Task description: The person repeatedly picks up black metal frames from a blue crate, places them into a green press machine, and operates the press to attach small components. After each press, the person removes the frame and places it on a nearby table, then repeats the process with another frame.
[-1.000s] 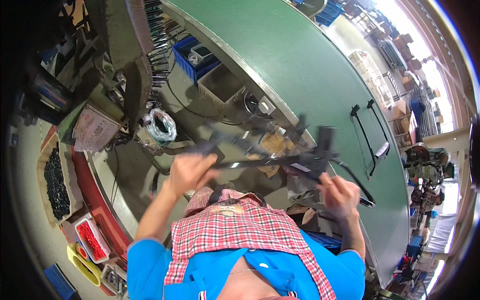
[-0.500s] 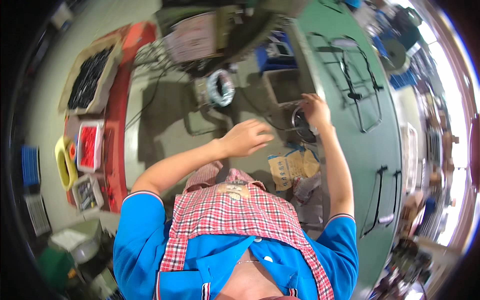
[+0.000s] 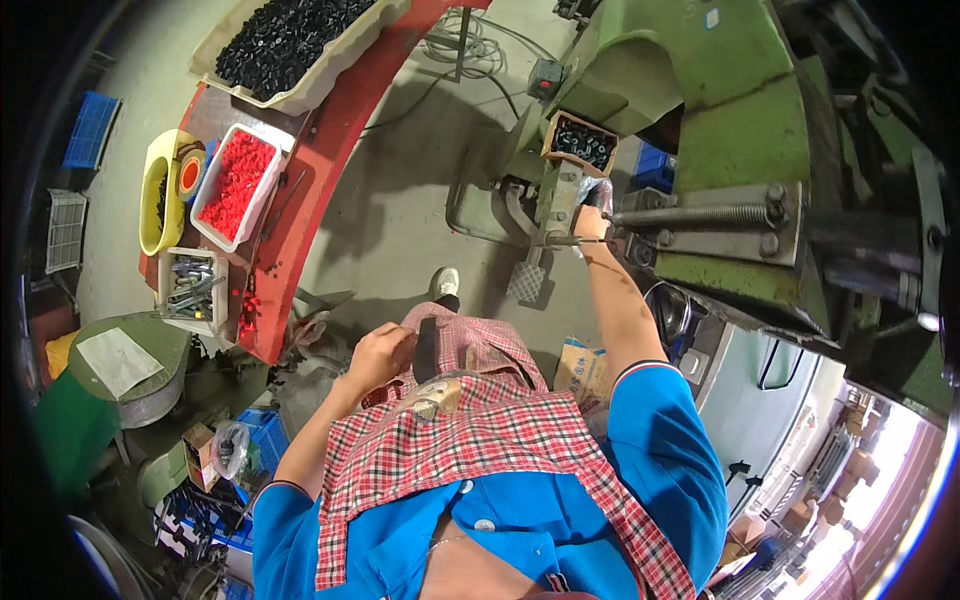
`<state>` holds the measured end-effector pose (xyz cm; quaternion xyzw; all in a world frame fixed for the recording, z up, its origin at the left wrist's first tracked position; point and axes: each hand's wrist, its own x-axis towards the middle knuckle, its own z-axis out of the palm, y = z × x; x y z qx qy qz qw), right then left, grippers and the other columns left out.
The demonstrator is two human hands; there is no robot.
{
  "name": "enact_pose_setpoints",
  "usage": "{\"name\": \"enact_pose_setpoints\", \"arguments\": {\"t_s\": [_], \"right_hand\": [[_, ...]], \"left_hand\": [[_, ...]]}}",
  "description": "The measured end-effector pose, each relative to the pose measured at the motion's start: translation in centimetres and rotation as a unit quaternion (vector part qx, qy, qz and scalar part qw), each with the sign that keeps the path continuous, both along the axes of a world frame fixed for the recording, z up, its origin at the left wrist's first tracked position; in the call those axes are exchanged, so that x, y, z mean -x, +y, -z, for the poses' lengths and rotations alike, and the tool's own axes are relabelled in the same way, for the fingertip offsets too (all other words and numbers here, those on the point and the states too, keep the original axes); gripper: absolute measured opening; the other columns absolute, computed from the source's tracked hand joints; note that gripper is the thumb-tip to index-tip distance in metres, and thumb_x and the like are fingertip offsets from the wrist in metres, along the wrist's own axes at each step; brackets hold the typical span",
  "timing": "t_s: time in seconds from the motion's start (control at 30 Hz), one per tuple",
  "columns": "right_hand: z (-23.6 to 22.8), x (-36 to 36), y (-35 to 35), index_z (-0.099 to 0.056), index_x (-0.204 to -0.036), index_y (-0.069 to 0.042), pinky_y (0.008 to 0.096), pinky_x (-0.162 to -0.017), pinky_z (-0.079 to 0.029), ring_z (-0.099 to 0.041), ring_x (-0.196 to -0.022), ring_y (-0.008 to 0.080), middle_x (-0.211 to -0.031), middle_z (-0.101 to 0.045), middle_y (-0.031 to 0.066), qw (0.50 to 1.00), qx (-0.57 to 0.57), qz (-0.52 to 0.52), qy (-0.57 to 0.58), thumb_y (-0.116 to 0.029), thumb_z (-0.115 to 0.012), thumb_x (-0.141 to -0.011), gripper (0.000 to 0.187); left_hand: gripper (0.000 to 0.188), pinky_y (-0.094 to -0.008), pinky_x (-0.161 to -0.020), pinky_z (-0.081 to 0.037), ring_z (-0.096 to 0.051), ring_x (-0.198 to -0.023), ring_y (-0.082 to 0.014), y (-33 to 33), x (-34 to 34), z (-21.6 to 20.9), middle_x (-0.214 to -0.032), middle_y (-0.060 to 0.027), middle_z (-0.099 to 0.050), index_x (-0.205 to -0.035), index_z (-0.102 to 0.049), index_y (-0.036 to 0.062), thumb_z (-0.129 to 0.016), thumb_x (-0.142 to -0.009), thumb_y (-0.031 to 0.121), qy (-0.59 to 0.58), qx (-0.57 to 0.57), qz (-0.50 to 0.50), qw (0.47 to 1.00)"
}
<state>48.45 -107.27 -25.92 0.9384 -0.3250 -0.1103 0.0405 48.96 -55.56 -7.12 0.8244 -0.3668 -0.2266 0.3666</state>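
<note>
My right arm reaches forward to the green machine (image 3: 725, 110). My right hand (image 3: 592, 223) is beside a shiny, silvery plastic-wrapped thing (image 3: 597, 190), below the end of a horizontal spring-wrapped rod (image 3: 700, 215). Its fingers are mostly hidden, so a grip cannot be made out. My left hand (image 3: 382, 354) hangs low at the left edge of my checked apron (image 3: 450, 425), fingers loosely bent, with nothing visible in it. Just beyond the right hand, a small box of dark metal parts (image 3: 583, 142) rests on the machine.
To the left, a red table (image 3: 325, 190) bears a tray of black parts (image 3: 285, 45), a white bin of red pieces (image 3: 238, 188), a yellow container (image 3: 160, 195) and a bin of metal pieces (image 3: 193, 285). A foot pedal (image 3: 526, 282) sits under the machine. A green-topped table (image 3: 745, 410) stands at right.
The view has swung rightward to left, bringing the machine and red table closer. My right hand has gone from beside the green table to the machine; my left hand has dropped to my apron.
</note>
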Motion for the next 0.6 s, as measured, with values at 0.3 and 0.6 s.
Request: {"name": "enact_pose_setpoints", "arguments": {"t_s": [0.3, 0.6], "right_hand": [[0.9, 2.8, -3.1, -0.065, -0.076, -0.006, 0.0460, -0.066, -0.052, -0.066, -0.073, 0.0370, -0.074, -0.066, 0.0180, 0.981, 0.000, -0.115, -0.158, -0.008, -0.066, -0.069, 0.007], [-3.7, 2.0, -2.0, -0.064, -0.082, -0.005, 0.0380, -0.065, -0.052, -0.065, -0.071, 0.0281, -0.076, -0.066, 0.0131, 0.972, -0.183, -0.072, -0.131, -0.010, -0.064, -0.076, 0.008]], "left_hand": [[0.020, -0.0442, -0.074, -0.051, -0.061, -0.088, -0.0354, -3.5, -4.3, -1.4, -0.097, -0.0129, -0.063, -0.103, -0.064, 0.0090, -0.057, -0.089, 0.022, 0.007, -0.058, 0.036, 0.998], [0.025, -0.0442, -0.077, -0.051, -0.062, -0.091, -0.0354, -7.5, -3.5, -1.6, -0.104, -0.0120, -0.064, -0.111, -0.063, 0.0104, -0.054, -0.091, 0.022, 0.012, -0.094, 0.108, 0.990]]}}
